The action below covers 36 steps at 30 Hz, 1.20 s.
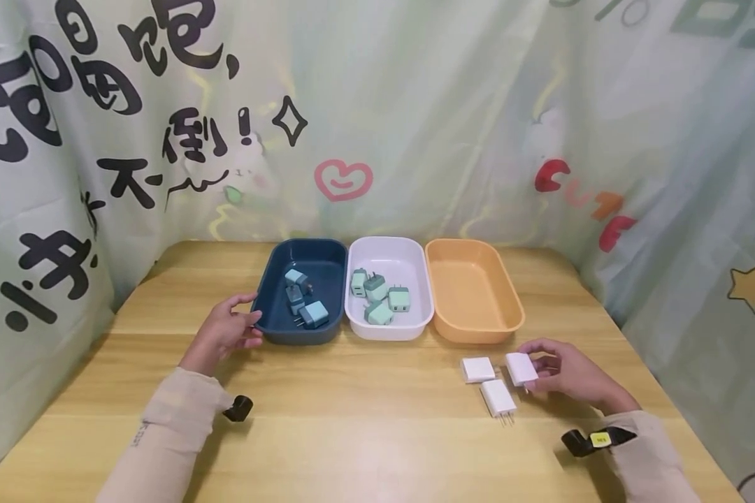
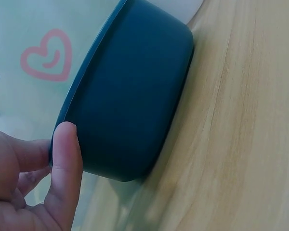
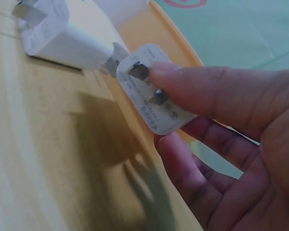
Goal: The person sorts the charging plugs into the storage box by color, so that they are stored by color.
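Observation:
My right hand (image 1: 569,374) pinches a white plug charger (image 1: 521,369) between thumb and fingers; the right wrist view shows this charger's prong face (image 3: 151,91) with metal prongs near the thumb. Two more white chargers, one lying flat (image 1: 477,370) and one with its prongs towards me (image 1: 498,398), lie on the table just left of this hand. At the outer left rim of the dark blue bin (image 1: 302,335), my left hand (image 1: 226,328) grips the edge, its thumb (image 2: 66,149) against the outside wall. Several blue chargers (image 1: 314,314) lie in that bin.
A white bin (image 1: 390,333) holding several green chargers (image 1: 399,299) stands in the middle of the row. Right of it is an orange bin (image 1: 478,334) with a bare floor. The wooden table (image 1: 365,419) ends at a printed curtain (image 1: 403,126) behind and at both sides.

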### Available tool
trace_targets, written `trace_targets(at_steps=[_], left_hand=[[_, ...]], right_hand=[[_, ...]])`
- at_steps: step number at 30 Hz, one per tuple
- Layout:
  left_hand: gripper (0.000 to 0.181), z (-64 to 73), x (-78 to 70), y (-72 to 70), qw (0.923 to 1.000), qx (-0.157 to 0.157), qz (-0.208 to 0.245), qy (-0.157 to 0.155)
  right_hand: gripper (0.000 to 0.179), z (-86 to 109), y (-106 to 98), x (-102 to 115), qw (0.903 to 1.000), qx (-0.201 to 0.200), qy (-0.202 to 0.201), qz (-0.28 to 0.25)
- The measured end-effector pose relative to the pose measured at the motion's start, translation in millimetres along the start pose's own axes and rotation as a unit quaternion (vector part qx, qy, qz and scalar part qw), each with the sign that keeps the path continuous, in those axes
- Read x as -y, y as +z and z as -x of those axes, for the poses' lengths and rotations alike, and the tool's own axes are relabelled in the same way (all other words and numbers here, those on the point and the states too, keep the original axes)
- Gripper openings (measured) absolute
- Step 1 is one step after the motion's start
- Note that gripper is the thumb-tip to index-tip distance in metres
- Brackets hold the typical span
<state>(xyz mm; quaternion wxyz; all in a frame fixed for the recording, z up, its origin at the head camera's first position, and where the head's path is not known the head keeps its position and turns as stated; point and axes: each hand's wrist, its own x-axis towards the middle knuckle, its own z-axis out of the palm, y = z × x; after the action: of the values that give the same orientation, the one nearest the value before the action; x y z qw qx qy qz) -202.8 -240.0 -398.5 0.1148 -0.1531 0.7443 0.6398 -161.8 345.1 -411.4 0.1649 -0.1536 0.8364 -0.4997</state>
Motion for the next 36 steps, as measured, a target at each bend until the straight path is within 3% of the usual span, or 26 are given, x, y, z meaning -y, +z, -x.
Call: trace_targets(at_steps=[13,23,30,36], left_hand=[[0.055,1.7,-3.8,-0.8,0.9999,0.010,0.010,0.008],[0.056,-0.5,-2.1,-0.5,0.9999,0.011,0.007,0.009],[0.056,0.6,2.4,-0.7,1.0000,0.009,-0.003,-0.003],[0.055,-0.8,0.3,-0.5,0.9999,0.011,0.005,0.011]], right_hand=[[0.059,-12.7,-6,11,0.9987,-0.039,-0.002,0.034],[0.058,-18.9,-9,24,0.9983,-0.047,-0.010,0.033],[0.060,-22.2,-7,32,0.9994,-0.027,-0.018,0.011],[0.060,-30.1,-12,42,0.9983,-0.050,-0.013,0.025]])
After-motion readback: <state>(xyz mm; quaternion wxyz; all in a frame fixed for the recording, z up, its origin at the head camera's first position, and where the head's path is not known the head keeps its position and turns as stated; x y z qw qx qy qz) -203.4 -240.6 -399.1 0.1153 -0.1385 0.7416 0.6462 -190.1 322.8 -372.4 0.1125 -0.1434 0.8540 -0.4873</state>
